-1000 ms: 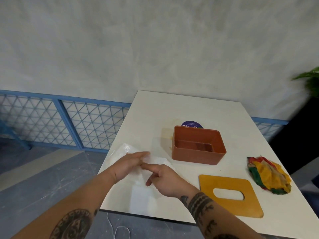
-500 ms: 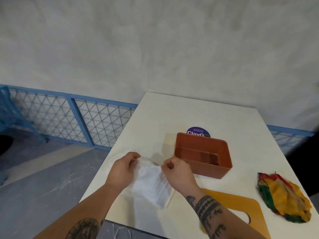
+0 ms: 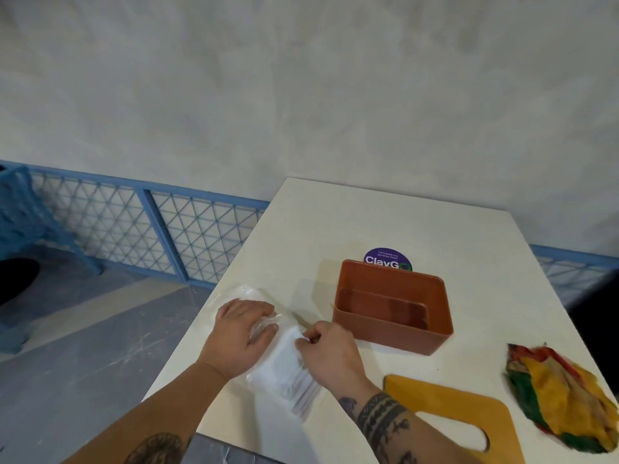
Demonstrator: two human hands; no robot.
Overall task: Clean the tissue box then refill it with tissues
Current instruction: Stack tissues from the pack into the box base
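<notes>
A clear plastic pack of white tissues (image 3: 287, 373) lies near the table's left front edge. My left hand (image 3: 239, 333) grips the crinkled open end of the plastic wrapper. My right hand (image 3: 330, 351) pinches the stack of tissues at its top edge. The terracotta tissue box (image 3: 395, 339) stands open and empty just right of my hands. Its yellow wooden lid (image 3: 445, 401), with an oval slot, lies flat in front of the box. A multicoloured cloth (image 3: 562, 396) is bunched at the right front of the table.
The white table (image 3: 368, 216) stands against a grey wall. A purple round sticker (image 3: 388, 259) sits behind the box. A blue lattice railing (image 3: 167, 229) runs along the left. The table's left edge is right beside the tissue pack.
The hands lifted the tissue pack and took hold of its two sides. Now they are close together at its top, the left gripping the wrapper, the right pinching the tissues.
</notes>
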